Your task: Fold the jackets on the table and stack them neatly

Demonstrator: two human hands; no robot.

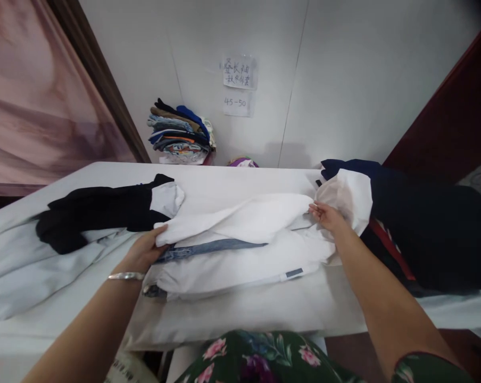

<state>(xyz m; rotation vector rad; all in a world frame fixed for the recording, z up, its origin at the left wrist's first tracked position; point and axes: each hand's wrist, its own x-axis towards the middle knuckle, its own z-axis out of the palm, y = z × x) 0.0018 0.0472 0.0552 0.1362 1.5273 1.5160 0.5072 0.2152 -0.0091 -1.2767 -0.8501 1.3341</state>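
A white garment (240,221) stretches between my hands over the middle of the table. Its left end is gripped by my left hand (148,247), fingers closed on the cloth, with a silver bangle at the wrist. My right hand (326,215) pinches the far right end between thumb and fingers. Beneath the raised cloth shows a strip of blue denim (208,248). A second white piece of cloth (240,271) with a small dark patch lies in front of it. Whether these white parts belong to one garment I cannot tell.
Black clothing (105,205) lies at the left over pale grey cloth (44,271). Dark clothes (436,229) are heaped at the right beside a whitish piece (356,199). Beyond the white table (208,178) rises a folded clothes stack (182,133). Two paper notes (238,85) hang on the wall.
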